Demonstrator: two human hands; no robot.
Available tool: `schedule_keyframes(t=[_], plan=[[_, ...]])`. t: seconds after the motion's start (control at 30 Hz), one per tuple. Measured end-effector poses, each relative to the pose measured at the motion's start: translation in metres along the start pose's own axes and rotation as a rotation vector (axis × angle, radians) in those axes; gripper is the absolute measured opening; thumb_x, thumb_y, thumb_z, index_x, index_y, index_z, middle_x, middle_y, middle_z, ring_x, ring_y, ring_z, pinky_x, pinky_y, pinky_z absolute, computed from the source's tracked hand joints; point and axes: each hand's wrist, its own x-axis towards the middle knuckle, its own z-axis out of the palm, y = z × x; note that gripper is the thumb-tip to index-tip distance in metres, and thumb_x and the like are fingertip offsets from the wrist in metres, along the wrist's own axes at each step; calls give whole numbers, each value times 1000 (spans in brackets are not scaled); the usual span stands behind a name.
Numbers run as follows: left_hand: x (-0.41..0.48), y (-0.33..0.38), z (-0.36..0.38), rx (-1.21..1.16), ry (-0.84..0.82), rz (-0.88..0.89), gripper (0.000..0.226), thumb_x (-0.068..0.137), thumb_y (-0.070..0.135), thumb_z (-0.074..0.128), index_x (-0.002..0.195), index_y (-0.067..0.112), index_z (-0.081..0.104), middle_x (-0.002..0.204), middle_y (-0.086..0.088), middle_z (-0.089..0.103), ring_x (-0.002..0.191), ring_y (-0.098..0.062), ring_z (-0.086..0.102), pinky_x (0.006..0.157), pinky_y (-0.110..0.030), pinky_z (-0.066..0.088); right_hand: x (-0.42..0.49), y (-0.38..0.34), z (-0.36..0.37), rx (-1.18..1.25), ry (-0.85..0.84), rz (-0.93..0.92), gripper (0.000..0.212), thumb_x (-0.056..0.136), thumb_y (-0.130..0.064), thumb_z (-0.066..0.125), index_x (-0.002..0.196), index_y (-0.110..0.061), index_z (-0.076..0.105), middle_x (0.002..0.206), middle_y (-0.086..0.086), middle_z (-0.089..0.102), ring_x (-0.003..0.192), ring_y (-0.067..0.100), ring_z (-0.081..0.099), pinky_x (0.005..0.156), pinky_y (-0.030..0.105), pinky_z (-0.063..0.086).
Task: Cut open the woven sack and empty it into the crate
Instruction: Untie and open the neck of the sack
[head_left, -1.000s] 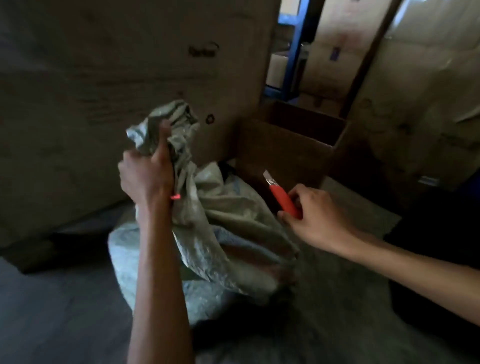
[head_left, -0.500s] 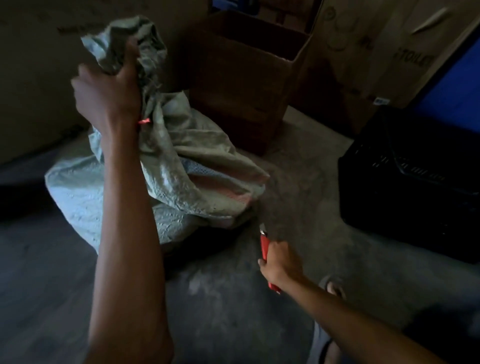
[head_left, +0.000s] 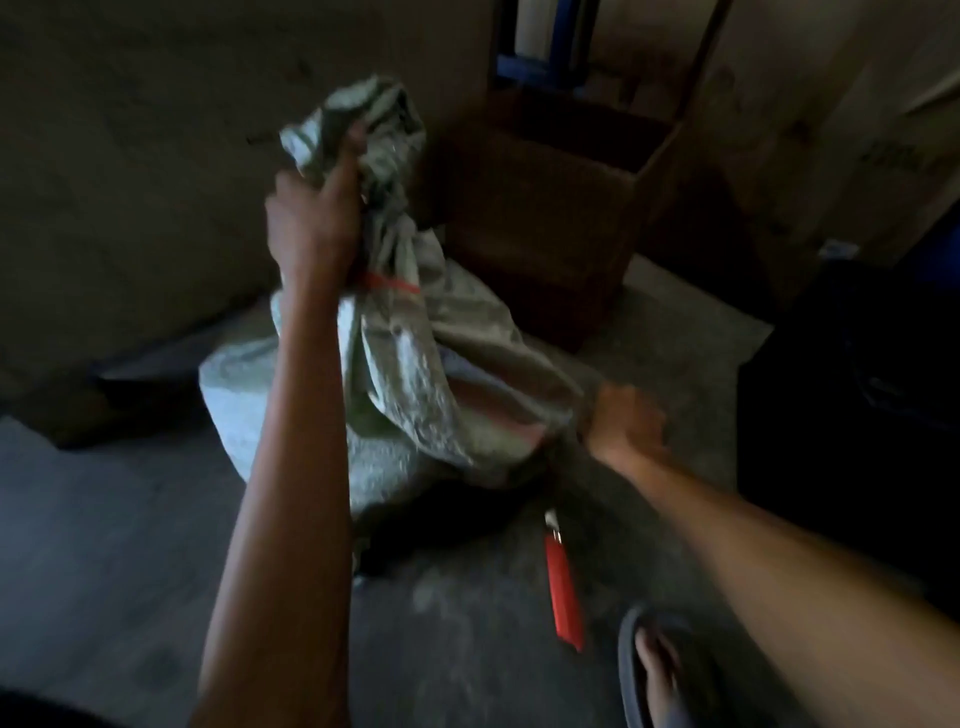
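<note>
A person's left hand (head_left: 311, 228) clenches the woven sack's (head_left: 415, 374) tied neck. The right hand (head_left: 623, 421), fingers (head_left: 647, 413) too blurred to read, meets its lower corner, with the crate (head_left: 841, 415) farther right.

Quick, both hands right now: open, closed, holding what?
Left hand: grips the woven sack's gathered neck.
Right hand: beside the sack, blurred; cannot tell.

Right hand (head_left: 626, 421) motion-blurred, grip on sack (head_left: 410, 400) unclear

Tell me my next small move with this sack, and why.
Probably grab the sack low down with your right hand: your left hand grips the tied neck, the red cutter lies on the floor, the black crate stands nearby.
</note>
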Motion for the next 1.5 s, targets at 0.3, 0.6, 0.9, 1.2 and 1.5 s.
schedule_keyframes(t=[0.3, 0.6, 0.9, 1.2, 1.5], plan=[[10, 100, -28, -124, -12, 177, 100, 66, 85, 49, 139, 18, 62, 140, -9, 63, 131, -24, 57, 112, -38, 44, 59, -125, -251, 1353, -459, -515, 77, 71, -82, 57, 98, -12, 71, 91, 8, 74, 80, 22, 64, 66, 30, 43], [48, 198, -94, 211, 144, 405, 57, 93, 61, 50, 108, 11, 75, 109, -15, 73, 112, -31, 66, 85, -37, 48, 37, -179, -297, 1243, -421, -1083, 22, 89, 6, 61, 106, -6, 68, 80, -2, 71, 64, 5, 67, 59, 14, 54], [69, 184, -129, 356, 266, 452, 51, 89, 62, 64, 95, 14, 82, 76, -10, 75, 70, -24, 72, 70, -42, 63, 80, -167, -298, 712, -634, -1147, 33, 90, -1, 65, 115, -22, 64, 115, 2, 69, 101, 15, 68, 95, 35, 56], [85, 174, -145, 198, 352, 446, 60, 85, 57, 73, 78, -2, 76, 66, -9, 67, 61, -20, 60, 60, -33, 49, 73, -154, -315, 504, -695, -1060, 28, 89, -7, 67, 105, -31, 67, 106, -6, 73, 97, 10, 69, 85, 24, 58], [69, 163, -119, -255, -185, 278, 41, 95, 46, 65, 89, 6, 71, 70, -1, 74, 71, -14, 73, 65, -26, 60, 62, -146, -304, 1000, -905, -979, 23, 98, -20, 50, 106, -19, 71, 99, -3, 78, 90, 10, 75, 75, 24, 60]])
